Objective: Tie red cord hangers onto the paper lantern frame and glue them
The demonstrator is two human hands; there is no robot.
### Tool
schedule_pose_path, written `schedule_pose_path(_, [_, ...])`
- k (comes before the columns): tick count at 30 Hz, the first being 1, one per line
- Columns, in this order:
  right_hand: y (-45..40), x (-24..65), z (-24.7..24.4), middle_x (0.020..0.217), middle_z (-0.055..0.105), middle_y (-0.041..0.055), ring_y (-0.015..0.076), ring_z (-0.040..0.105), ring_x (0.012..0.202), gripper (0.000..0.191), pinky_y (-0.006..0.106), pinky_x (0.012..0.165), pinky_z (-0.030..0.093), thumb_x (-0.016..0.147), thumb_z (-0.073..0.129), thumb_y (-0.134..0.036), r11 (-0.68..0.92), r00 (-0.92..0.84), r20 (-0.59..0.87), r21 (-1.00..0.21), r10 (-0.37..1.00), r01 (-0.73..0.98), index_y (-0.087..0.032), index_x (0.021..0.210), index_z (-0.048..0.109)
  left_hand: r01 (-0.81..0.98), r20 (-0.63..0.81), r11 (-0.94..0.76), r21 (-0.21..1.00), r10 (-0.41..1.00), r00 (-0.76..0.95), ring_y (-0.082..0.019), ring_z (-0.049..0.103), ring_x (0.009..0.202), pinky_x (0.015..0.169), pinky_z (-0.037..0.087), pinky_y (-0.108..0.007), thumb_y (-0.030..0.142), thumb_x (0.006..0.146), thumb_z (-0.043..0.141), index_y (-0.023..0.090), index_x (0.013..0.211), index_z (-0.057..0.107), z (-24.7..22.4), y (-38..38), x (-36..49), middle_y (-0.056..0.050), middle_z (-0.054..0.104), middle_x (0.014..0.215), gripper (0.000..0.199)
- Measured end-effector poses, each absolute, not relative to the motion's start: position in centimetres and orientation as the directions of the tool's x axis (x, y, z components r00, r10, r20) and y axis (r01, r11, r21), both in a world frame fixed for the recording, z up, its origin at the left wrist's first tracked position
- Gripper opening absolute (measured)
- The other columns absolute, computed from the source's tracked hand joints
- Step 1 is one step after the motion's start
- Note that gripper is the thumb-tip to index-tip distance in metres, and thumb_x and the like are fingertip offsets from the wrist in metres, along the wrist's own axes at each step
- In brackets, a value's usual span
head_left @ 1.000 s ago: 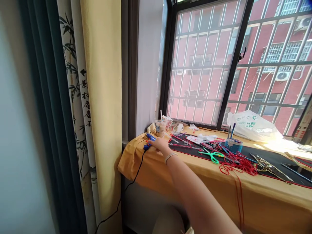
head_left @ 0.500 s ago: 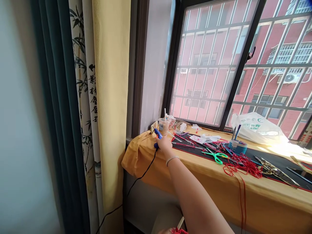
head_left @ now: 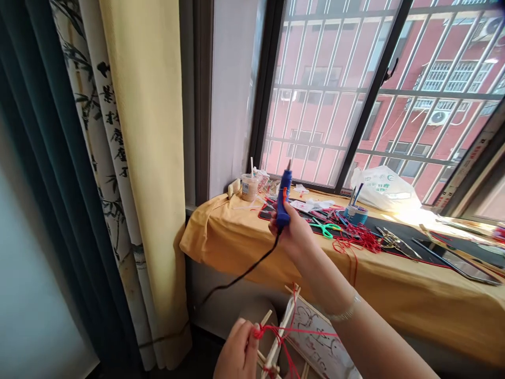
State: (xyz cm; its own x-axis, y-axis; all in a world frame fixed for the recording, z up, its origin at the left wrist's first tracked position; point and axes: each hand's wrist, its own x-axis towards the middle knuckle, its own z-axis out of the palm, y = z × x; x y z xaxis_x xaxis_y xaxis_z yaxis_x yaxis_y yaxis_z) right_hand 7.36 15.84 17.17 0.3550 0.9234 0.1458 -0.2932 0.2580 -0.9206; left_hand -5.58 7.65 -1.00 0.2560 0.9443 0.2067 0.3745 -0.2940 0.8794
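Note:
My right hand (head_left: 294, 231) is closed around a blue hot glue gun (head_left: 284, 197), held up with its nozzle pointing upward. A black power cord (head_left: 248, 271) trails from its grip down to the left. At the bottom, the fingers of my left hand (head_left: 239, 350) pinch red cord (head_left: 272, 329) against the end of a wooden stick. These belong to a stick frame with a white panel (head_left: 315, 334) bearing dark drawn lines. Part of the frame is hidden by my right forearm and the picture's lower edge.
A yellow cloth (head_left: 213, 231) covers the windowsill. On it are a drink cup (head_left: 249, 188) with a straw, green scissors (head_left: 325, 227), tangled red cord (head_left: 363, 237), a blue pot (head_left: 356, 214) holding brushes, and a white plastic bag (head_left: 384, 189). Curtains (head_left: 145, 158) hang at the left.
My right hand has lifted the glue gun off the sill's left end and brought it right and nearer. My left hand and the stick frame have come further into view.

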Motion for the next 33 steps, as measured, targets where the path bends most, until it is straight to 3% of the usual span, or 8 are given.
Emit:
schedule_pose_path(2, [12.4,7.8,17.3,0.06,0.05,-0.0032,0.0062,0.047,0.047,0.021,0.018,0.044,0.044,0.085,0.052,-0.037,0.31,0.294,0.175,-0.8,0.94,-0.513,-0.016,0.082,0.051,0.38,0.214,-0.298,0.876,0.945,0.248,-0.017,0.048,0.063,0.065,0.04,-0.027,0.063,0.084,0.02,0.022,0.061,0.039,-0.6,7.4,-5.4,-0.001,0.048,0.066,0.051])
schedule_pose_path(4, [10.1,8.0,17.4,0.062,0.049,-0.0046,0.0057,0.047,0.048,0.024,0.017,0.046,0.044,0.078,0.061,-0.039,0.379,0.291,0.254,-0.737,0.922,-0.559,-0.018,0.081,0.05,0.386,0.2,-0.296,0.874,0.942,0.269,-0.015,0.046,0.06,0.061,0.038,-0.025,0.062,0.084,0.023,0.022,0.059,0.035,-0.4,7.0,-5.2,0.0,0.045,0.063,0.049])
schedule_pose_path(9, [9.3,8.1,17.7,0.077,0.058,-0.0022,0.0085,0.055,0.064,0.023,0.024,0.064,0.048,0.076,0.062,-0.037,0.673,0.419,0.532,-0.647,0.735,-0.359,-0.021,0.085,0.048,0.449,0.131,-0.261,0.855,0.945,0.301,-0.013,0.038,0.055,0.053,0.03,-0.023,0.062,0.082,0.03,0.022,0.055,0.028,0.2,6.3,-4.6,0.004,0.036,0.057,0.049])
schedule_pose_path(12, [10.1,8.4,16.9,0.081,0.064,-0.001,0.0084,0.055,0.061,0.016,0.024,0.062,0.047,0.076,0.062,-0.028,0.747,0.416,0.64,-0.642,0.646,-0.172,-0.021,0.086,0.051,0.405,0.118,-0.257,0.878,0.934,0.336,-0.012,0.036,0.055,0.053,0.028,-0.022,0.059,0.083,0.034,0.02,0.056,0.033,0.9,6.1,-4.7,0.005,0.034,0.056,0.047])
schedule_pose_path(17, [10.0,9.8,13.6,0.085,0.068,0.003,0.0079,0.049,0.051,0.006,0.024,0.05,0.043,0.076,0.06,-0.022,0.687,0.314,0.649,-0.726,0.692,-0.014,-0.019,0.08,0.058,0.237,0.109,-0.201,0.951,0.93,0.351,-0.012,0.042,0.054,0.053,0.034,-0.021,0.058,0.08,0.044,0.017,0.076,0.057,1.1,6.3,-5.4,0.004,0.046,0.057,0.043])
schedule_pose_path(21, [9.8,12.0,11.0,0.075,0.067,0.004,0.0092,0.047,0.049,0.008,0.025,0.047,0.041,0.076,0.059,-0.024,0.616,0.254,0.623,-0.779,0.74,0.117,-0.016,0.076,0.061,0.189,0.124,-0.188,0.964,0.944,0.306,-0.014,0.051,0.058,0.059,0.042,-0.022,0.053,0.078,0.051,0.017,0.104,0.061,0.4,7.0,-5.7,0.0,0.059,0.064,0.046])
schedule_pose_path(25, [9.6,14.1,8.0,0.074,0.067,0.0043,0.0106,0.05,0.052,0.008,0.026,0.051,0.042,0.078,0.059,-0.025,0.559,0.246,0.593,-0.805,0.767,0.2,-0.017,0.077,0.059,0.135,0.094,-0.15,0.98,0.932,0.349,-0.016,0.056,0.065,0.059,0.044,-0.021,0.052,0.073,0.057,0.017,0.088,0.065,0.3,7.3,-5.8,-0.004,0.064,0.073,0.039])
schedule_pose_path(33, [4.8,17.3,1.3,0.081,0.067,0.0043,0.0195,0.062,0.068,0.024,0.03,0.06,0.052,0.072,0.066,-0.02,0.467,0.316,0.582,-0.803,0.75,0.37,-0.023,0.094,0.056,0.058,0.008,-0.03,0.998,0.939,0.343,-0.008,0.032,0.048,0.043,0.029,-0.019,0.058,0.074,0.053,0.016,0.073,0.061,1.5,6.8,-5.8,0.004,0.04,0.053,0.043])
